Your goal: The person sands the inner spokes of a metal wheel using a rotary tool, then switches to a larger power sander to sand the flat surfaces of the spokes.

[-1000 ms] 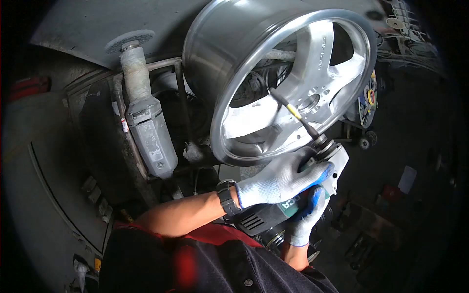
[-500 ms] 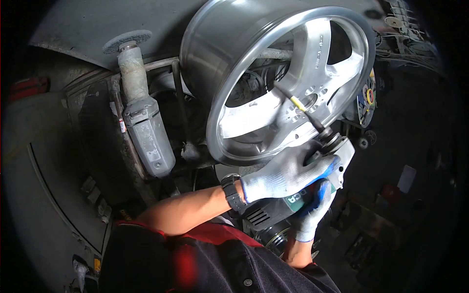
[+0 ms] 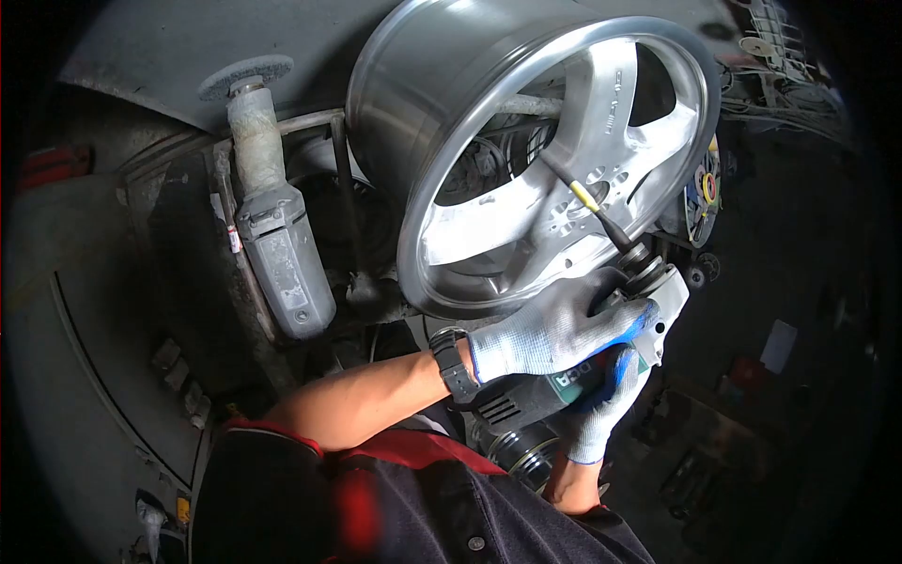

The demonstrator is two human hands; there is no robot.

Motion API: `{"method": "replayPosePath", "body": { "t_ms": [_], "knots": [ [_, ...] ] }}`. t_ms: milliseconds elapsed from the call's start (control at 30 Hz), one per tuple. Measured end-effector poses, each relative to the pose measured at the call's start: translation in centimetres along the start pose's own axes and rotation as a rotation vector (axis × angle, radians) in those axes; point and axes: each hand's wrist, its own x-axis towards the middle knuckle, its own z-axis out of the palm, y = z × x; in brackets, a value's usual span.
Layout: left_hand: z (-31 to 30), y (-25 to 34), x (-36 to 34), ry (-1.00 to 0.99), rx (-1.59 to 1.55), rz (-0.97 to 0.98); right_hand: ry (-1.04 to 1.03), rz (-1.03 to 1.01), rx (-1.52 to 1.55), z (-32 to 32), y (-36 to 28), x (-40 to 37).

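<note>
A shiny alloy wheel (image 3: 474, 240) with broad spokes stands tilted at the top centre. Below its hub is a green and grey power tool (image 3: 521, 399), its long thin bit (image 3: 584, 195) with a yellow band reaching up across the hub area. The bit's tip lies at a spoke's edge; contact is unclear. My left hand (image 3: 564, 324), in a white and blue glove with a black watch at the wrist, wraps round the tool's head. Under it, my right hand (image 3: 609, 409), gloved alike, grips the tool's body from the lower right, its fingers partly hidden.
At the left, a second grey power tool (image 3: 289, 268) with a round disc (image 3: 246, 77) rests on a metal frame (image 3: 344, 179). Coiled wires and a wire rack (image 3: 778, 42) are at the upper right. A pale rectangular item (image 3: 780, 346) lies at the right.
The power tool and its bit have shifted slightly to the right, both hands staying on it. The wheel looks unmoved.
</note>
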Motion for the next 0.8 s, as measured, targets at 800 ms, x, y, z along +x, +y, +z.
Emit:
{"method": "replayPosePath", "body": {
  "t_ms": [800],
  "knots": [
    [-0.5,0.4,-0.4,0.01,0.001,0.004,-0.028,0.008,0.009,-0.3,0.5,-0.4]
  ]
}}
